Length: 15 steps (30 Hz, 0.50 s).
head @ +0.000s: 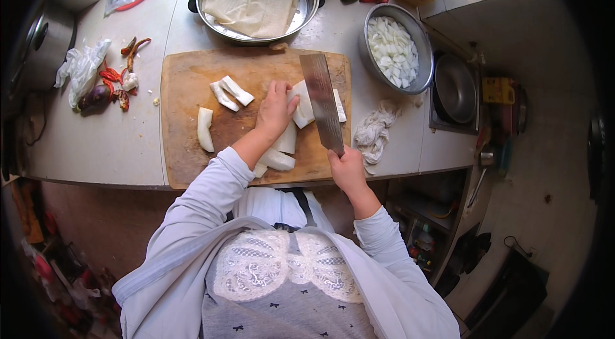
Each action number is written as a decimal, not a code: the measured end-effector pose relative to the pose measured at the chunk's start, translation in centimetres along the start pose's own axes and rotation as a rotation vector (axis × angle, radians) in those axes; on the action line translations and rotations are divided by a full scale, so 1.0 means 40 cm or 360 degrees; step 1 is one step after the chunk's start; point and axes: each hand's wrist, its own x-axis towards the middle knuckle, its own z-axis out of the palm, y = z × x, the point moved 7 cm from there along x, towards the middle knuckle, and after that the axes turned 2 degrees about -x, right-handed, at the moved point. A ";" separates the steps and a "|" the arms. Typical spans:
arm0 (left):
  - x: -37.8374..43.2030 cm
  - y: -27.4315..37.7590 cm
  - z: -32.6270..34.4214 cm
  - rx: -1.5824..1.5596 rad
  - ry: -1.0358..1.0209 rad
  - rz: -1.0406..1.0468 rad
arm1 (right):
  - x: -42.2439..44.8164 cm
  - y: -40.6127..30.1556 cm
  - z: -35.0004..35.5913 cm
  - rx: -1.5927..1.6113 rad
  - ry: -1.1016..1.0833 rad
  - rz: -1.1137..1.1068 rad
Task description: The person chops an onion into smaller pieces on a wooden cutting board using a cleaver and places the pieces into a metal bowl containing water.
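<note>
My right hand (348, 168) grips the handle of a broad Chinese cleaver (323, 98), whose blade points away from me over the right part of a wooden cutting board (187, 79). Under my left hand (276, 109) is a thick piece of peeled white vegetable (301, 110), perhaps winter melon, with my fingers pressed on its left side. The blade hides part of that piece, and a cut slice (339, 106) shows to its right. Near my left wrist lie more white chunks (277, 159). Two strips (236, 90) and a curved piece (205, 130) rest on the board's left.
Behind the board stands a steamer pot (259, 36) lined with cloth. A metal bowl (427, 74) of cut white pieces is at right, above a crumpled rag (375, 132). An eggplant (94, 97), dried red chillies (111, 74) and a plastic bag (82, 70) lie left.
</note>
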 end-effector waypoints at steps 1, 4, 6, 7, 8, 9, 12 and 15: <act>0.000 0.004 0.000 -0.0003 0.0001 -0.0001 | 0.003 0.000 0.008 -0.0003 0.0000 0.0000; -0.002 0.003 -0.002 -0.0026 -0.0004 -0.0033 | 0.017 0.016 0.030 -0.0003 0.0030 0.0033; 0.001 0.001 -0.004 -0.0011 -0.0016 0.0003 | 0.031 0.018 0.045 -0.0024 0.0011 0.0043; 0.001 -0.001 -0.005 -0.0015 -0.0010 0.0002 | 0.037 0.015 0.050 -0.0029 0.0010 0.0038; 0.001 -0.004 -0.003 -0.0035 -0.0028 -0.0016 | 0.042 0.014 0.055 -0.0121 0.0015 0.0062; 0.000 -0.007 -0.001 -0.0054 -0.0045 -0.0037 | 0.047 0.014 0.058 -0.0211 0.0017 0.0085; 0.000 -0.005 -0.004 -0.0077 -0.0006 -0.0005 | 0.066 0.021 0.067 -0.0274 -0.0016 0.0107; -0.003 -0.012 -0.005 -0.0141 -0.0013 -0.0034 | 0.077 -0.003 0.066 -0.0319 -0.0003 0.0073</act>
